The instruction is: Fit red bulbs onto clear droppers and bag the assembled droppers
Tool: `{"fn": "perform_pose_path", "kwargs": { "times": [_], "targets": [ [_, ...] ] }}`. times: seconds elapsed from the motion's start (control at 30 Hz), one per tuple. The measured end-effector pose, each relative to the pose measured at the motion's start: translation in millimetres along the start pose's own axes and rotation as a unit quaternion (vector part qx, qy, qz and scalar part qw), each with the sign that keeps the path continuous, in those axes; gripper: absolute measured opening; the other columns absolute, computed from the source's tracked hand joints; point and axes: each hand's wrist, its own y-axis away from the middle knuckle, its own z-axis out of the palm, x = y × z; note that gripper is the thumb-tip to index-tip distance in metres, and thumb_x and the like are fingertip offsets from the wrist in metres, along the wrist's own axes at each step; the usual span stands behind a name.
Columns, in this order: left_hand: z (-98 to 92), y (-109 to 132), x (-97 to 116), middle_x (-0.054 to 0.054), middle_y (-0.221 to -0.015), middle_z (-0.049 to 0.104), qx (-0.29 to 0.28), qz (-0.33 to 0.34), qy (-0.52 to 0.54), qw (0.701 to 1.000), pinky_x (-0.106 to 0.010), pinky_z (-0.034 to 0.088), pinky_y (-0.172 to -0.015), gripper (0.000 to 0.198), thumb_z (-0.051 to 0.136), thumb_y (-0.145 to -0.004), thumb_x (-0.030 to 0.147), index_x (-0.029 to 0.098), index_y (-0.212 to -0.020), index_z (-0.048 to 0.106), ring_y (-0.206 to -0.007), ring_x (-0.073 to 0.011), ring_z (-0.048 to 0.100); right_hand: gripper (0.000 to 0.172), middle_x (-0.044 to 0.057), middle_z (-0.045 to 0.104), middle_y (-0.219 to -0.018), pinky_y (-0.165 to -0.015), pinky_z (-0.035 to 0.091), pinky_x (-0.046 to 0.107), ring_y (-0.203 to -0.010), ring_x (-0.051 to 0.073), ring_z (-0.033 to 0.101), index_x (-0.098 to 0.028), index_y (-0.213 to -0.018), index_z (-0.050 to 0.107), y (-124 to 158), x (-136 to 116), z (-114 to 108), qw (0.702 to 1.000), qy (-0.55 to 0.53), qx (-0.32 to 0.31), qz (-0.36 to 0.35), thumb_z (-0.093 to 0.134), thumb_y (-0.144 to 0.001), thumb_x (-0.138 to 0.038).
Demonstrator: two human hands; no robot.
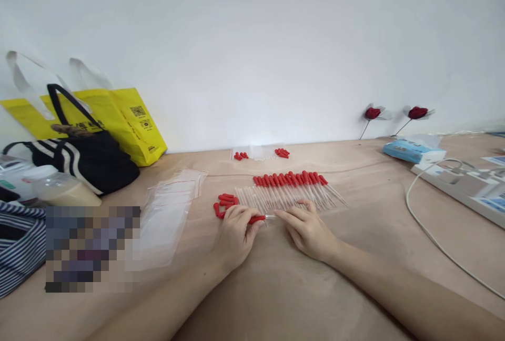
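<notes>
My left hand pinches a red rubber bulb between thumb and fingers. A clear dropper tube meets the bulb's open end; how far it sits inside is too small to tell. My right hand is closed on the tube's other side, its fingers hiding most of it. Just beyond my hands lies a row of clear tubes, many of them capped with red bulbs. Several loose red bulbs are piled at the row's left end, beside my left hand.
Clear zip bags lie left of the row. Another bag with red bulbs rests near the wall. Farther left stand a yellow bag, a black bag and a bottle. A tissue pack and white cable are right.
</notes>
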Motion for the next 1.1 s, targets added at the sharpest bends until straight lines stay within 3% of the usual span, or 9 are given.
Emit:
{"fn": "perform_pose_path", "kwargs": {
  "times": [0.2,0.33,0.63,0.97,1.1],
  "targets": [
    [1.1,0.0,-0.6,-0.002,-0.073,0.064,0.008,0.018,0.001,1.000,-0.032,0.038,-0.074,0.018,0.045,-0.084,0.028,0.020,-0.085,0.061,-0.073,-0.0159,0.055,0.042,0.006,0.062,-0.082,-0.081,0.035,0.036,-0.070,0.013,0.053,-0.014,-0.115,0.050,0.7,-3.0,0.9,0.998,-0.011,0.026,-0.056,0.034,-0.077,-0.003],
    [0.7,0.9,0.0,-0.001,-0.068,0.064,0.010,0.028,0.012,0.999,-0.031,0.038,-0.071,0.019,0.045,-0.084,0.029,0.020,-0.080,0.061,-0.070,-0.0151,0.054,0.045,0.002,0.061,-0.070,-0.076,0.035,0.035,-0.061,0.012,0.051,-0.017,-0.116,0.050,-1.7,-5.0,-3.1,0.996,-0.003,0.042,-0.072,0.032,-0.078,-0.003],
    [-2.0,3.9,5.9,0.000,-0.073,0.066,-0.014,0.069,0.014,0.997,-0.034,0.034,-0.084,0.017,0.043,-0.085,0.026,0.021,-0.081,0.060,-0.073,-0.0143,0.056,0.047,-0.002,0.064,-0.073,-0.082,0.030,0.036,-0.060,0.009,0.055,-0.026,-0.122,0.046,3.5,-5.4,-6.1,0.993,0.038,0.051,-0.101,0.034,-0.081,-0.006],
    [-3.6,4.9,13.4,0.002,-0.070,0.067,0.003,0.105,0.005,0.994,-0.035,0.031,-0.087,0.014,0.045,-0.083,0.020,0.021,-0.078,0.058,-0.071,-0.0133,0.057,0.046,0.002,0.063,-0.070,-0.080,0.036,0.035,-0.057,0.011,0.053,-0.015,-0.129,0.035,0.5,-8.0,-3.8,0.986,0.003,0.085,-0.145,0.032,-0.084,-0.003],
    [-3.4,4.4,13.6,0.002,-0.070,0.067,-0.011,0.103,-0.009,0.995,-0.036,0.030,-0.088,0.014,0.045,-0.083,0.021,0.021,-0.077,0.058,-0.072,-0.0135,0.058,0.046,0.002,0.064,-0.073,-0.081,0.035,0.036,-0.059,0.011,0.054,-0.015,-0.127,0.037,-0.6,-7.8,-2.2,0.986,-0.006,0.086,-0.141,0.033,-0.083,-0.003]
  ]
}}
